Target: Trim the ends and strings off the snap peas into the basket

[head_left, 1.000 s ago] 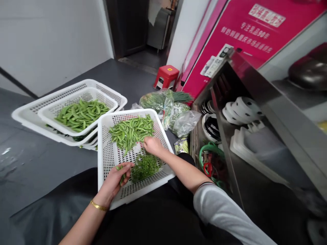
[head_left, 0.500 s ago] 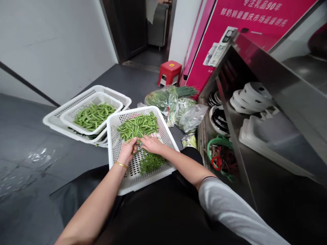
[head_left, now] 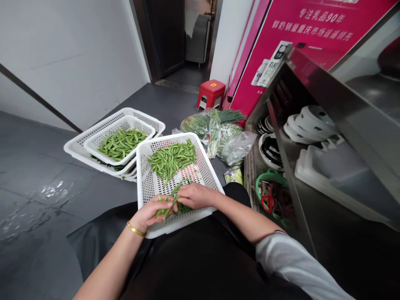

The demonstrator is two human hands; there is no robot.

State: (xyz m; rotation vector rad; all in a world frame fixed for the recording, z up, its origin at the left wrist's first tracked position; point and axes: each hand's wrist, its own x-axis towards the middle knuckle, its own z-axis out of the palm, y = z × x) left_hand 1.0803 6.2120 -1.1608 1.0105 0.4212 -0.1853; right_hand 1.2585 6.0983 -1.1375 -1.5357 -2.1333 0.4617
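Note:
On my lap rests a white perforated plastic basket (head_left: 142, 175). A heap of green pea pods (head_left: 171, 156) lies in its far half. Over its near part, my left hand (head_left: 153, 211) is closed around several pea pods (head_left: 168, 208), which stick out between the fingers. My right hand (head_left: 194, 195) pinches the upper end of a pod close to the left fingertips. Beneath the right hand, a pile of green trimmings (head_left: 184, 209) is mostly hidden.
Left of the lap basket, a smaller white basket of pea pods (head_left: 122, 143) sits inside larger white baskets (head_left: 73, 146) on the floor. Bagged greens (head_left: 200, 125) and a red stool (head_left: 211, 93) are ahead. A steel shelf (head_left: 290, 166) with dishes and a green basket (head_left: 258, 189) stands right.
Both hands have drawn back toward me, from the edge of the pod heap to the near part of the basket. Several pods now show clearly in my left hand.

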